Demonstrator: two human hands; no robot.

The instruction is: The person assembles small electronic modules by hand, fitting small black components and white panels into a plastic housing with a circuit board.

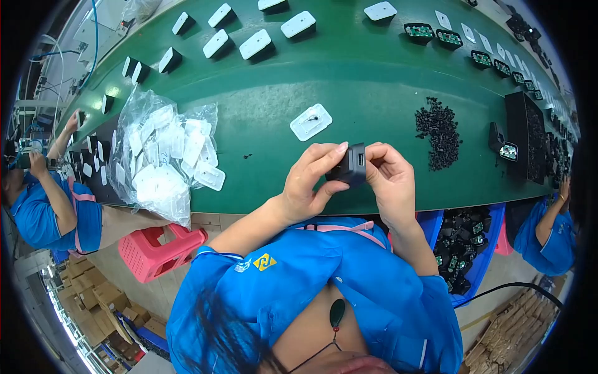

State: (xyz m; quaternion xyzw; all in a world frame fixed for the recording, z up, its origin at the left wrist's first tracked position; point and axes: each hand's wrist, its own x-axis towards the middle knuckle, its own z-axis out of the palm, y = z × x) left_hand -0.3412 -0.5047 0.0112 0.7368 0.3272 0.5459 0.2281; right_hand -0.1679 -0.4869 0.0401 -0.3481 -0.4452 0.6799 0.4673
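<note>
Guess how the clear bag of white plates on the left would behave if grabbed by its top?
The clear bag is thin, crinkled film, so probably floppy: it would sag rather than keep shape. Its white plates lie loose and jumbled, so they would likely shift and bunch at the bottom. It overhangs the green table edge, so a push could tip it off.

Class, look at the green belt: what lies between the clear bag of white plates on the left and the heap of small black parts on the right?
In the head view, one white plate lies alone on the green belt, between the bag of white plates and the heap of black parts.
</note>
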